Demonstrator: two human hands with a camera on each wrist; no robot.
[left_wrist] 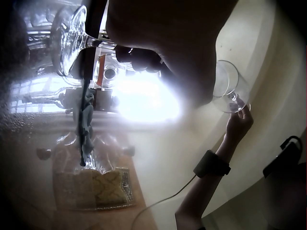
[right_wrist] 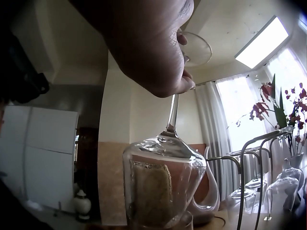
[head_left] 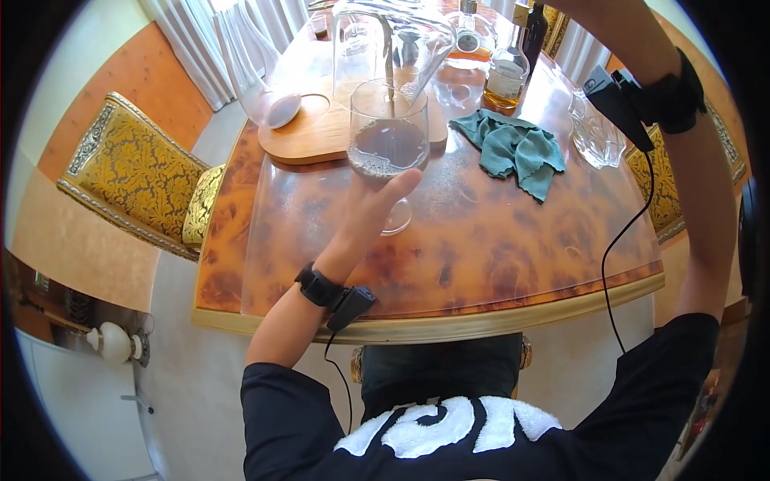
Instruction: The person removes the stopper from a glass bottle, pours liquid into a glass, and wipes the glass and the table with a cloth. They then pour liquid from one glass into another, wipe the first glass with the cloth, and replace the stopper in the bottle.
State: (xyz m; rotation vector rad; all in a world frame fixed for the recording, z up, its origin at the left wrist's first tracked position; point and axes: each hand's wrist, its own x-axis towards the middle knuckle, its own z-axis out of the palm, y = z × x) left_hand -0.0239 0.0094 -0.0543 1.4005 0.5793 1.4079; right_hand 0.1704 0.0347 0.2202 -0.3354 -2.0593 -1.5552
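Two stemmed glasses are in your grasp. Your left hand [head_left: 369, 204] has its fingers closed round the stem of the first glass [head_left: 389, 136], under the bowl, which is upright above the table [head_left: 497, 256]. Your right hand [right_wrist: 153, 52] pinches the second glass [right_wrist: 165, 187] by its stem, close to the foot; in the right wrist view the bowl hangs below those fingers, foot uppermost.

Beyond your left hand is a wooden board [head_left: 309, 144], with a curved glass vessel [head_left: 285, 111] at its left. Right of that hand, a crumpled green cloth [head_left: 517, 152] lies on the tabletop, with an amber-filled bottle [head_left: 507, 76] just behind it. Farther right, below your raised right forearm, is a clear glass piece [head_left: 597, 132]; its exact shape is hard to tell. Past your right hand, a metal rack [right_wrist: 261, 167] stands near red flowers [right_wrist: 261, 110].
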